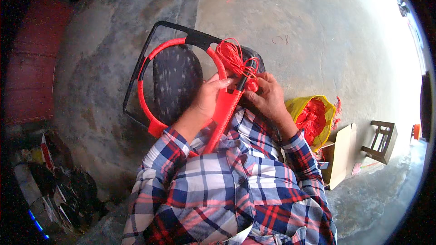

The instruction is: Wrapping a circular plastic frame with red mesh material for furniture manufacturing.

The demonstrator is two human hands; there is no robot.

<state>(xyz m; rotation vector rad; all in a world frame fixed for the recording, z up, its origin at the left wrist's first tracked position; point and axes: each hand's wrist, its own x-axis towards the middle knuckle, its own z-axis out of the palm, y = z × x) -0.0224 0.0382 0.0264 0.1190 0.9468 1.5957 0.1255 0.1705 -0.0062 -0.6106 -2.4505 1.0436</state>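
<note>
A racket-shaped frame [144, 104] with a red-wrapped hoop and a black top lies over my lap, and its red handle [224, 113] points toward me. My left hand [209, 97] grips the frame where the hoop meets the handle. My right hand [268, 94] pinches a tangle of red string [234, 56] against the hoop's right side. A dark speckled cushion [176, 81] shows through the hoop. Both my sleeves are red, white and blue plaid.
A yellow bag [297, 106] with more red string inside sits on the concrete floor [313, 36] at my right. Past the bag are a cardboard box [340, 154] and a small wooden stool [381, 140]. Dark clutter lies at lower left.
</note>
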